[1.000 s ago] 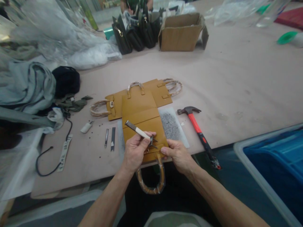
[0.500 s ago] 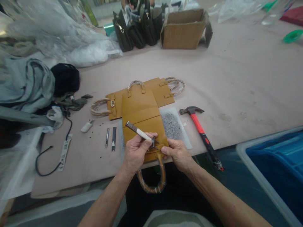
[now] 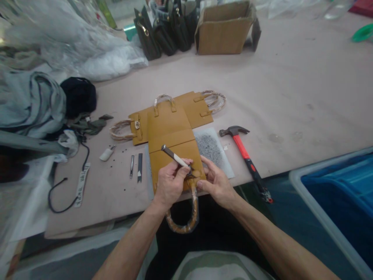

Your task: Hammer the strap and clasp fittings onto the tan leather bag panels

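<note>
In my left hand [image 3: 171, 179] is a slim metal tool [image 3: 175, 156] with a white middle, slanting down to a dark end at the tan leather bag panel [image 3: 170, 122]. That dark end sits by a small strap near the handle base, partly hidden by my fingers. My right hand [image 3: 217, 182] grips the panel's near right edge, thumb on top beside the handle base. A plastic-wrapped bag handle [image 3: 183, 227] hangs over the table's front edge. Under the panel lies a speckled slab [image 3: 210, 147].
A claw hammer [image 3: 244, 155] lies to the right, its grip past the table edge. To the left are two thin metal tools [image 3: 140, 167], a small white bottle [image 3: 107, 154] and a corded tag [image 3: 82, 184]. A cardboard box [image 3: 223, 33] and dark bags [image 3: 148, 37] stand behind.
The tool's upper end has swung slightly right, so the tool stands steeper. My right hand's fingers have loosened and spread a little along the panel edge. The view has shifted slightly.
</note>
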